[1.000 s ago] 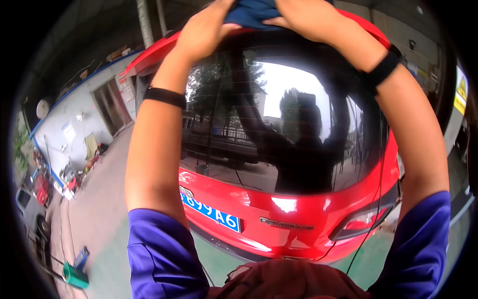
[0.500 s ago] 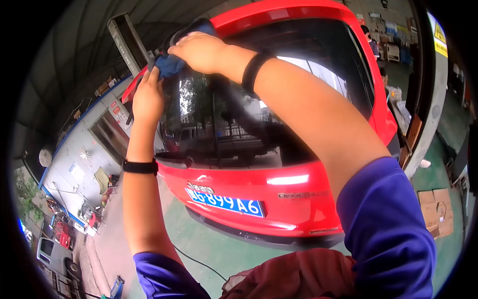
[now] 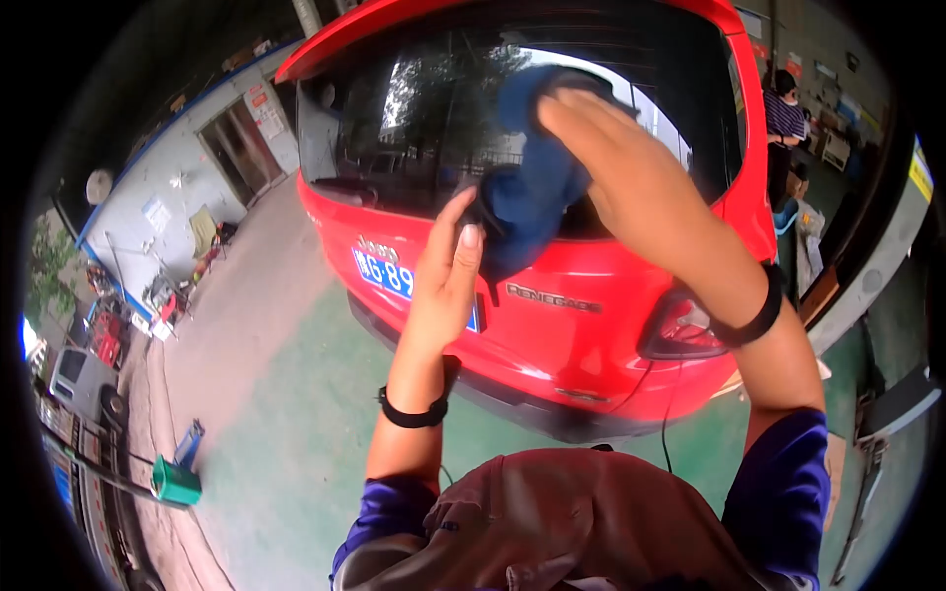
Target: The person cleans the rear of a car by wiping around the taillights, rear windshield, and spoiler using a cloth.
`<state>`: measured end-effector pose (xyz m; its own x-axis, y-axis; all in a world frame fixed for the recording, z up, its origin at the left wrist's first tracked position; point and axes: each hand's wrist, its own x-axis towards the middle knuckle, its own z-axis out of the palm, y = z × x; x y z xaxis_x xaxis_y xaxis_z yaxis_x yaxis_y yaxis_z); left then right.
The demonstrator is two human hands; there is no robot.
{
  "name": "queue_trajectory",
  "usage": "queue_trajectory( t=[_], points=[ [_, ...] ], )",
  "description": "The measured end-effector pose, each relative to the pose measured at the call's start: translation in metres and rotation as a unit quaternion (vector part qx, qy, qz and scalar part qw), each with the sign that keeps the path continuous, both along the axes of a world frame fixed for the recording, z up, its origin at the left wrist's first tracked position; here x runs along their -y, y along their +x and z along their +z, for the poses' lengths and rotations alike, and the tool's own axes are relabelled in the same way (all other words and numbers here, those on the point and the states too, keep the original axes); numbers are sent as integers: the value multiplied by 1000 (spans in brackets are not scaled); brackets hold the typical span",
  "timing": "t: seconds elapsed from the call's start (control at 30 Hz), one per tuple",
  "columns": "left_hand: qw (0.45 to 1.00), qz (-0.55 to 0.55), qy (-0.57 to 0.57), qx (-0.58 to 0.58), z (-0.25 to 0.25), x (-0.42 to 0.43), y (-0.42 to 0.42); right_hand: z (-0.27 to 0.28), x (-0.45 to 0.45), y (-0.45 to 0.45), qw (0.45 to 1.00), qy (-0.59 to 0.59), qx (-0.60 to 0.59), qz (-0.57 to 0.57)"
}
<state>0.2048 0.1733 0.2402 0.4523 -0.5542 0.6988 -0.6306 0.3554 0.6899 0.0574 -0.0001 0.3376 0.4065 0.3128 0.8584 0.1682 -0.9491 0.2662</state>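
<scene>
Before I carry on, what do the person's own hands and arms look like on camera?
The left hand and right hand are bare, without gloves. Each arm wears a dark band near the wrist: a left band and a right band. The left sleeve and right sleeve are purple-blue, leaving the forearms uncovered.

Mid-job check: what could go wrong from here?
The blue cloth hangs loosely below the right hand, so it might slip.
The black wristband on that arm could scuff the red car if it touches.
A dark cord near the rear bumper might snag a foot.
</scene>
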Motion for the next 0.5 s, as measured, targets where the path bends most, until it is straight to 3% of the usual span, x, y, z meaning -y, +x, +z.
queue_trajectory(
  t=[0.07,0.13,0.23,0.27,0.33,0.37,0.4,0.5],
  points=[
    [973,-28,-38,-227,-39,2,-9,-22,-3,-13,997,40,-60,11],
    [885,-64,-104,-449,-65,-4,-22,-41,-4,-15,992,68,-104,25],
    [822,-52,-56,-564,-109,-35,-25,-69,-4,-1,979,126,-137,77],
    [826,-97,-40,-553,-133,-50,-15,-79,-9,4,974,142,-144,96],
    [867,82,101,-480,-124,-75,-32,-91,-21,19,958,175,-181,135],
    [904,217,155,-334,-139,-84,-30,-94,-30,24,949,176,-202,164],
    [902,336,215,-167,-153,-94,-30,-97,-39,27,941,179,-216,191],
    [946,199,88,-239,-118,-113,-53,-115,-70,41,924,161,-246,243]
  ],
)
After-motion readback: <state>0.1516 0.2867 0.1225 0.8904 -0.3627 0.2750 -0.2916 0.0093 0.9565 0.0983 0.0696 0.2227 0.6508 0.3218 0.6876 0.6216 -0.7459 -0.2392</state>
